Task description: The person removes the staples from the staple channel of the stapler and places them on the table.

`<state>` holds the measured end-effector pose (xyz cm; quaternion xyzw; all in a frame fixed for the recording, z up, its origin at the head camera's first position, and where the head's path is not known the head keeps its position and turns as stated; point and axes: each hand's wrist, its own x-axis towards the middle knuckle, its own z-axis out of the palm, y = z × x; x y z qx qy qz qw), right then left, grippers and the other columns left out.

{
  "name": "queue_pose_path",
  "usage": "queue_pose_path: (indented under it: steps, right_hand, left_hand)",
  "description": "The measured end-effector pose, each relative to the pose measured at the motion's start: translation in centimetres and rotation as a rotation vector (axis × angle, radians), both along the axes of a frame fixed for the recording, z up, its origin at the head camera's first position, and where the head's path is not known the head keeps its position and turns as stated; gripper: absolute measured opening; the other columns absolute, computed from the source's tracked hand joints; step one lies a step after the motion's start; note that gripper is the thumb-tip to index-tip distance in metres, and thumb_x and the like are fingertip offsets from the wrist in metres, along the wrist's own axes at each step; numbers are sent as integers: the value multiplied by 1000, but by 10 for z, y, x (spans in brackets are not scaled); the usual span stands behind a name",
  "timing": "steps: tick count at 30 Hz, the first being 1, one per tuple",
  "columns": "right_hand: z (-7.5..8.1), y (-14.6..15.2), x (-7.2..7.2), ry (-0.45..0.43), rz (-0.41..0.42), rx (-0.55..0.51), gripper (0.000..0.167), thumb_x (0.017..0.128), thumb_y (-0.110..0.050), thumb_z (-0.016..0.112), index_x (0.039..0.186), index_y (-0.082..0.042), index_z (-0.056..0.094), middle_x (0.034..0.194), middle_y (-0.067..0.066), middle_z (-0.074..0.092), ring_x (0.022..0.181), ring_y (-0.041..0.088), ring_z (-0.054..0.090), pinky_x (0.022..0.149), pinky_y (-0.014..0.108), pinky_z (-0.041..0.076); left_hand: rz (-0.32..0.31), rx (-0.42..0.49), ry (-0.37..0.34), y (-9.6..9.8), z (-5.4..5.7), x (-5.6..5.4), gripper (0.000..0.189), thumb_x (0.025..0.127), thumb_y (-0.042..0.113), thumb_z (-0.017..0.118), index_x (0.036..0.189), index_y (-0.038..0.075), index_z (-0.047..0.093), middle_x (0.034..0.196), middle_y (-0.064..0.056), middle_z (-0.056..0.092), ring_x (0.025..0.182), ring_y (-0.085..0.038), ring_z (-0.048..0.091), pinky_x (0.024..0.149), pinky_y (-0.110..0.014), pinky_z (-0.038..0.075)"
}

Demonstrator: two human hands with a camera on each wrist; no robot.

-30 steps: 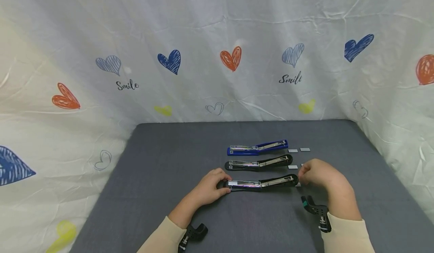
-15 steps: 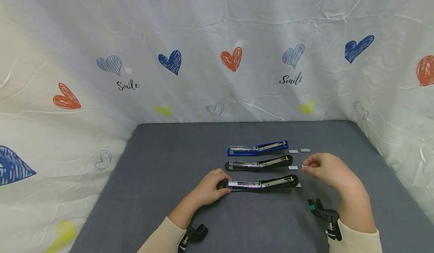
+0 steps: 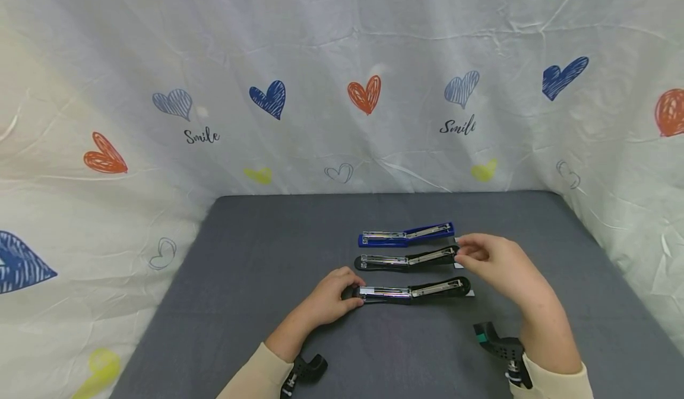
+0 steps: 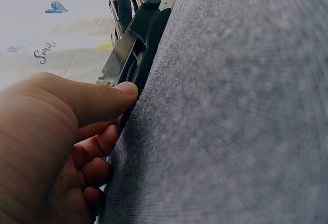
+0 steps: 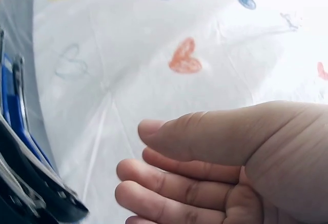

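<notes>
Three opened staplers lie in rows on the grey table. My left hand [image 3: 332, 295] pinches the left end of the nearest black stapler [image 3: 385, 293]; in the left wrist view, the thumb [image 4: 123, 93] presses its base edge. My right hand [image 3: 494, 259] hovers by the right end of the middle black stapler [image 3: 382, 261]. In the right wrist view, its thumb [image 5: 169, 137] and bent fingers [image 5: 159, 183] are apart, with nothing visible between them. A blue stapler [image 3: 382, 240] lies farthest back. Small whitish flat strips [image 3: 458, 265] show by the right ends, partly hidden by my right hand.
The grey table [image 3: 256, 244] reaches back to a white curtain [image 3: 310, 43] printed with hearts. Black wrist mounts [image 3: 499, 345] sit at the cuffs. Another whitish strip [image 3: 470, 293] peeks out beside the nearest stapler's right end.
My right hand went from beside the nearest stapler's right end back to the middle row's strips, then left to the middle stapler's end. The left hand has stayed put.
</notes>
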<state>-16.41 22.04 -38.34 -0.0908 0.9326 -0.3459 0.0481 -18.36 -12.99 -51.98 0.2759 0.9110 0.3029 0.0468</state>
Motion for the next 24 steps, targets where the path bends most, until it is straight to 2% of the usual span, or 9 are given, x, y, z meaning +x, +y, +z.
queue_pose_path:
  steps: [7, 12, 19, 24]
  right_hand:
    - [-1, -26, 1, 4, 56, -53, 36, 100, -17, 68, 133, -4, 65, 112, 1, 73, 103, 23, 68, 83, 44, 55]
    - [-6, -43, 2, 51, 112, -61, 33, 99, -16, 70, 130, -4, 67, 112, 2, 72, 100, 21, 68, 82, 42, 55]
    - [-24, -68, 0, 105, 183, -44, 26, 95, -14, 74, 121, -7, 72, 112, 3, 68, 89, 10, 63, 75, 34, 54]
    - [-39, -85, -1, 132, 284, -39, 22, 95, -14, 75, 116, -11, 75, 105, -3, 66, 83, 6, 58, 71, 30, 51]
  left_hand:
    - [5, 3, -10, 0, 0, 0, 27, 95, 24, 77, 120, 17, 72, 107, 9, 59, 101, -11, 55, 91, -36, 48]
    - [10, 0, -2, 0, -1, 0, 27, 94, 24, 78, 120, 17, 72, 107, 9, 59, 100, -11, 54, 91, -36, 48]
    - [11, 4, 5, 1, 0, 0, 27, 94, 24, 79, 119, 17, 72, 106, 9, 59, 99, -11, 54, 91, -36, 48]
    - [13, 15, 9, 1, -3, -2, 26, 93, 23, 79, 118, 17, 73, 104, 9, 59, 96, -10, 54, 88, -35, 48]
